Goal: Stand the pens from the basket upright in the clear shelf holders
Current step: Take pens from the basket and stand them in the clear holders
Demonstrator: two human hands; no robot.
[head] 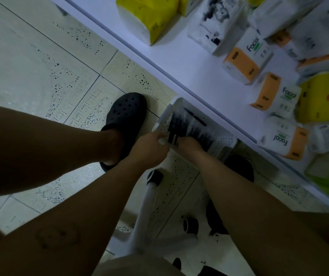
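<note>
— Pens (193, 126) are where, then?

— Down in the white perforated basket (227, 139) on the floor, right under both hands. The left hand (149, 148) sits at the basket's near edge. The right hand (189, 145) is just beside it, dipped in among the dark barrels.

— Holding any?

— Cannot tell. The right hand's fingers curl down out of sight into the pile, the left's fingertips smear into the rim, and blur spoils both. I judge it the picking-up step: gathering a bunch, with none stood up so far as I can see.

— And next?

— A firm grip on a few, barrels lined up one way, then a lift up and to the right of the hands, toward the shelf (179, 62).

— Holders there?

— None I can see. Beyond the right hand the shelf shows only tissue packs (241, 64), so the clear holders must be out of frame. How many pens, or which end is the tip, is beyond me too. Below the wrists a chair base (145, 204) is half covered by the arms, and a black clog (127, 112) stands left of the left hand.
</note>
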